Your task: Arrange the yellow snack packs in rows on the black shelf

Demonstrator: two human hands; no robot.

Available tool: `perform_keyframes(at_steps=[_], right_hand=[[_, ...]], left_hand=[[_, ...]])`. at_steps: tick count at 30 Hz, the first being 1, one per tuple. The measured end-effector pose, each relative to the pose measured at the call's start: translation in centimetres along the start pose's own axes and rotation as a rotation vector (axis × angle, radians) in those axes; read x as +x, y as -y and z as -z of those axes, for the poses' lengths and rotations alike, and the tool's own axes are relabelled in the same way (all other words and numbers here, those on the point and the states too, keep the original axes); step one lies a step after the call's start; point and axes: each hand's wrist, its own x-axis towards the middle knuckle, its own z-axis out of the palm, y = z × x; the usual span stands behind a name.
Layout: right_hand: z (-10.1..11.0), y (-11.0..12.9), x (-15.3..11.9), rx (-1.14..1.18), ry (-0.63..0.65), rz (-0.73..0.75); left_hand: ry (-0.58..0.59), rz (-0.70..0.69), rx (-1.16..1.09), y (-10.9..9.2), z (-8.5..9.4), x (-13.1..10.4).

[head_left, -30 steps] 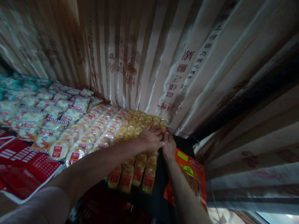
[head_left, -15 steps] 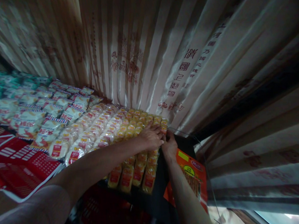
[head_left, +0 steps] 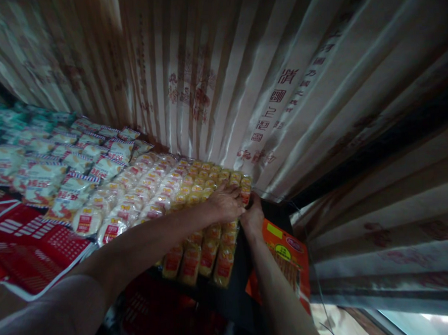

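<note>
Both arms stretch forward over the shelf. The left hand [head_left: 224, 203] lies palm down, fingers spread, on the yellow snack packets [head_left: 206, 186] at the row's far right end. The right hand [head_left: 253, 217] pinches the end packet [head_left: 245, 187] beside the striped curtain [head_left: 242, 85].

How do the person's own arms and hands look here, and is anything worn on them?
Both forearms are bare up to the hands. The left hand and the right hand wear no gloves, and no rings, watch or bracelet can be seen, though the light is dim. On the left arm, a short pale sleeve covers the upper part near the shoulder. No sleeve shows on the right arm.
</note>
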Motion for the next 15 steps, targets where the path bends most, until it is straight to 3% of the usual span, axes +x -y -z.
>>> perform_keyframes(at_steps=[4,15], right_hand=[[0.1,0.3,0.1,-0.034,0.019,0.038],[0.1,1.2,-0.4,-0.043,-0.074,-0.122]], left_hand=[[0.002,0.001,-0.025,0.0,-0.3,0.2],[0.017,-0.002,-0.032,0.1,-0.4,0.2]])
